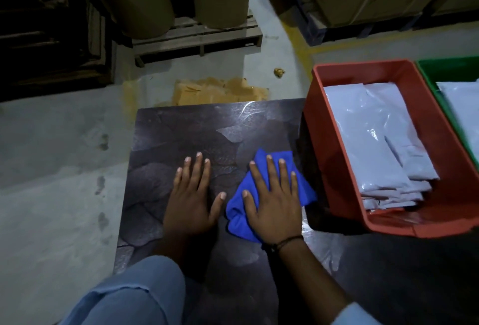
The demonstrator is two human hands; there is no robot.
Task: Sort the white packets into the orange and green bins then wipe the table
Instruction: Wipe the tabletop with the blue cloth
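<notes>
1. Two bare hands lie palm down on one dark, stone-patterned table (181, 130), seen from above by a camera on the person's head.
2. One of them, the left hand (190, 195), rests directly on the tabletop with its fingers straight and slightly spread. It holds nothing and looks like a brace.
3. Just beside it, the right hand (274, 202) presses on one crumpled blue cloth (237, 217). Its fingers are straight and fanned over the fabric, not curled round it, and the cloth pokes out past the fingertips and on the thumb side.
4. Every white packet in view lies inside a bin, so the sorting looks done. The step in hand is judged to be wiping the table.
5. The next move probably calls for sliding the cloth under the flat palm across the far and left parts of the tabletop, with steady downward pressure. The left hand would need to lift out of the cloth's path.
6. Two bins stand side by side to the right. One is the orange bin (334, 158), close against the table's right edge, though whether it touches cannot be told. The other is the green bin (445, 65), beyond it and cut off by the frame.
7. Several white packets (381, 138) overlap in a stack in the orange bin, and they cannot be counted exactly. More white packaging (464, 106) shows in the green bin, mostly out of frame.
</notes>
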